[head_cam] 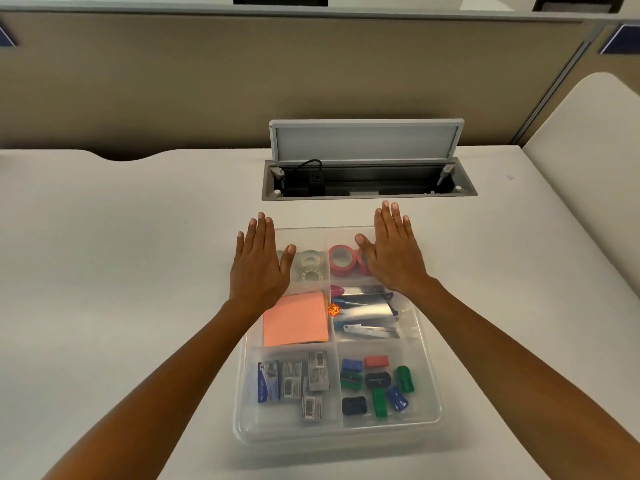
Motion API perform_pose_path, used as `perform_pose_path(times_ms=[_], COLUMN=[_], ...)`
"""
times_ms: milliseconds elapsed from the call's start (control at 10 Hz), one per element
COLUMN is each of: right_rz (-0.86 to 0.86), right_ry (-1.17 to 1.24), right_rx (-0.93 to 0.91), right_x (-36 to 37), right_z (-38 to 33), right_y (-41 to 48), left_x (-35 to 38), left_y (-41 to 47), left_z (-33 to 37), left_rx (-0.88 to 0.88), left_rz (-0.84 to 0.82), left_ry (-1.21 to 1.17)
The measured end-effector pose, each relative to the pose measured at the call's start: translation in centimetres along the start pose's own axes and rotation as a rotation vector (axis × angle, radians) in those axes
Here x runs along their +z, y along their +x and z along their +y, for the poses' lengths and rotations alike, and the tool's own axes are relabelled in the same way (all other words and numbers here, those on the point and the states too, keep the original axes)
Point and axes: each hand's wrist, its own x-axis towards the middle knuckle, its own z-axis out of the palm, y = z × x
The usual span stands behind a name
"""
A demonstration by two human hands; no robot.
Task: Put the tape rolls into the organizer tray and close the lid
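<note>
**A:** What's at the far left?

**B:** Bare white worktop (104, 271). Then comes the left hand (258, 261), flat, palm down, fingers spread, gripping nothing. It lies over the far-left corner of the clear organizer tray (429, 393), on the transparent lid (412, 327) that covers it.

**A:** And the tape?

**B:** The clear tape rolls (310, 266) sit in the far-left compartment, just right of that hand's thumb, partly under the palm's edge. Nearer in the same column are a stack of orange sticky notes (294, 320) and small barcoded boxes (294, 379).

**A:** Moving right?

**B:** The red tape rolls (341, 259) stand on edge in the far-right compartment. One shows fully; the other is half hidden beneath the right hand (393, 258), whose thumb reaches over it. That hand is also open and flat, holding nothing, pressed on the lid's far-right area.

**A:** Below it?

**B:** A middle compartment of metal tools (367, 313), too jumbled to name, and nearest, coloured pencil sharpeners (379, 384).

**A:** Beyond the tray?

**B:** A cable hatch (367, 181) in the worktop, its flap raised, well apart from the fingertips.
</note>
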Motion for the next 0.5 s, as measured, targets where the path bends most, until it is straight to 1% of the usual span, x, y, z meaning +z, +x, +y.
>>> perform_pose_path(times_ms=[300,400,500], right_rz=[-0.052,-0.041,-0.009], right_ry=[0.082,0.102,0.092], right_rx=[0.003,0.021,0.001], right_x=[-0.8,-1.0,-1.1], right_z=[-0.1,0.0,-0.1], right_y=[-0.5,-1.3,-1.7], left_x=[-0.9,-1.2,-1.8], left_y=[-0.3,-1.3,-2.2], left_z=[0.1,-0.1,0.0], left_rx=[-0.022,-0.066,-0.131], left_rz=[-0.012,0.049,0.141], left_ry=[-0.097,-0.139,-0.166])
